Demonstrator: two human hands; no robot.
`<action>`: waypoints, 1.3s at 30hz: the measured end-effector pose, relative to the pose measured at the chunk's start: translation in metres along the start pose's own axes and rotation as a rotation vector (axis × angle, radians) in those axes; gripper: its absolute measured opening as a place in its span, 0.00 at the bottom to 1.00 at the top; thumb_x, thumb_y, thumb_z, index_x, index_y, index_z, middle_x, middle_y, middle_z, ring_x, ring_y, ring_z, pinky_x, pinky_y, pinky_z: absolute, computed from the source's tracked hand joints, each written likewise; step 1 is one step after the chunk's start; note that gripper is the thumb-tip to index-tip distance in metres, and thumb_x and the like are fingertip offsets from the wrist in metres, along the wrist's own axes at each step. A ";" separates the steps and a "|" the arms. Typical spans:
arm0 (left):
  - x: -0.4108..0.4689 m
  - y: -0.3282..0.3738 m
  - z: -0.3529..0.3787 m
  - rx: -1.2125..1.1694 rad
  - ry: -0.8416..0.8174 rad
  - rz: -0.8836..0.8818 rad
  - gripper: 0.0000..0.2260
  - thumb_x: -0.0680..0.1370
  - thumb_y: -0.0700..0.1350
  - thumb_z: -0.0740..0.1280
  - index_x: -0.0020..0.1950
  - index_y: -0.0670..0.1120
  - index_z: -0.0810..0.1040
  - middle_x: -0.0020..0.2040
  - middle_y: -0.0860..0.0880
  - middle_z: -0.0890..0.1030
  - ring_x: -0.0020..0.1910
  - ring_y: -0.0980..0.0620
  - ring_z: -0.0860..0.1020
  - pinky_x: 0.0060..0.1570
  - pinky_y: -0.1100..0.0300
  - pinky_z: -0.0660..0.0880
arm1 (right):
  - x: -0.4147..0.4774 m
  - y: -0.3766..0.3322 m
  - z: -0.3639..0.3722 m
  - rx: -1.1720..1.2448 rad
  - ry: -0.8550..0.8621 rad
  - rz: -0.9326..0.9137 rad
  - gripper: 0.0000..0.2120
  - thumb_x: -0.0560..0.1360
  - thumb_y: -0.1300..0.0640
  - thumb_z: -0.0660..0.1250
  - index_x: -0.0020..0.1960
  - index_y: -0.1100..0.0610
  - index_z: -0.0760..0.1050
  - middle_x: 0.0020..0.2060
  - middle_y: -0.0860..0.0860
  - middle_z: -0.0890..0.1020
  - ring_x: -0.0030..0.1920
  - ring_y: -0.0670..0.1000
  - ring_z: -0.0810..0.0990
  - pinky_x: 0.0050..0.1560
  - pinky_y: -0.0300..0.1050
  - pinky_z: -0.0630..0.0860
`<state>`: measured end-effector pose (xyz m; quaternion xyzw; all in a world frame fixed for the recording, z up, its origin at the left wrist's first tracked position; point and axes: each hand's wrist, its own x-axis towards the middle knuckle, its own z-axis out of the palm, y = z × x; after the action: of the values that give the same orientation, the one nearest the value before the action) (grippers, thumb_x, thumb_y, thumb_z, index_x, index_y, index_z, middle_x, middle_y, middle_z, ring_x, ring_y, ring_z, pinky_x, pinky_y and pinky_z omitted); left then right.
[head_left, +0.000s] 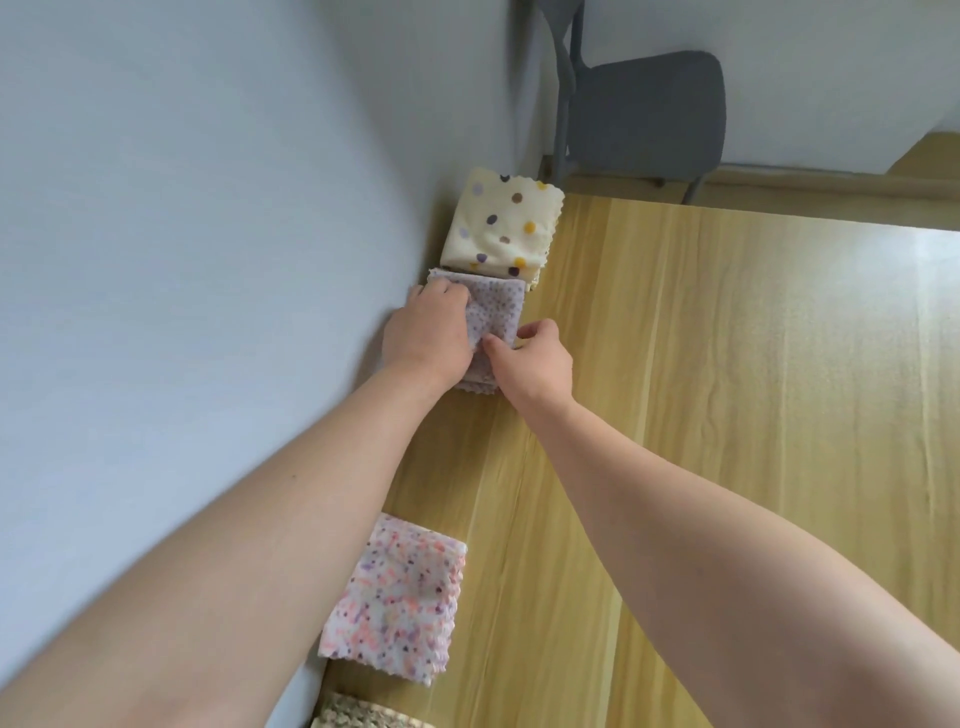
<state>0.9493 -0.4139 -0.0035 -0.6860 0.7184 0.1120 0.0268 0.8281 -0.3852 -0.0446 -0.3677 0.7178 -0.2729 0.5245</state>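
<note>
- The left hand (431, 327) had its fingers curled down into the lilac cloth (496, 306), gripping its wall-side part. The fingertips were hidden in the fabric.
- The right hand (530, 364) pinched the cloth's near right edge between thumb and bent fingers.
- The cloth lay folded on a low stack (475, 387) at the left edge of the table (727, 415), close against the wall (156, 208).
- It looked light, soft and limp, and not fragile. Lifted by one corner it would probably sag and fall open, so the folded edges on two opposite sides seemed the best hold.
- A cream dotted cloth (506, 223) touched its far side. A pink cloth (400, 597) lay well apart on the near side, beside the left forearm.
- The wall crowded the left hand and left no room on that side. A grey chair (644, 114) stood beyond the table, clear of the work.
</note>
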 end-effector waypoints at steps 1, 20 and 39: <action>0.000 -0.002 0.003 -0.016 -0.016 -0.002 0.19 0.80 0.45 0.66 0.70 0.46 0.74 0.69 0.47 0.74 0.67 0.44 0.72 0.61 0.46 0.75 | -0.001 -0.001 0.001 0.000 0.004 0.026 0.19 0.76 0.47 0.70 0.59 0.52 0.65 0.45 0.48 0.77 0.42 0.50 0.82 0.34 0.44 0.77; -0.083 -0.018 -0.001 -0.088 -0.171 0.001 0.24 0.80 0.43 0.65 0.76 0.46 0.67 0.77 0.48 0.67 0.75 0.47 0.66 0.70 0.48 0.69 | -0.065 0.026 0.006 -0.114 -0.151 0.123 0.25 0.75 0.47 0.72 0.65 0.54 0.67 0.53 0.52 0.81 0.47 0.52 0.82 0.43 0.48 0.80; -0.286 -0.049 0.047 -0.127 -0.265 -0.041 0.33 0.80 0.51 0.65 0.82 0.45 0.57 0.82 0.49 0.59 0.82 0.50 0.50 0.80 0.54 0.51 | -0.194 0.059 -0.006 -0.376 -0.298 0.018 0.17 0.80 0.47 0.63 0.66 0.52 0.69 0.45 0.46 0.80 0.34 0.48 0.78 0.34 0.42 0.73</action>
<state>1.0084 -0.1263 -0.0008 -0.6801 0.6859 0.2461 0.0800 0.8431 -0.1927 0.0189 -0.4886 0.6741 -0.0725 0.5492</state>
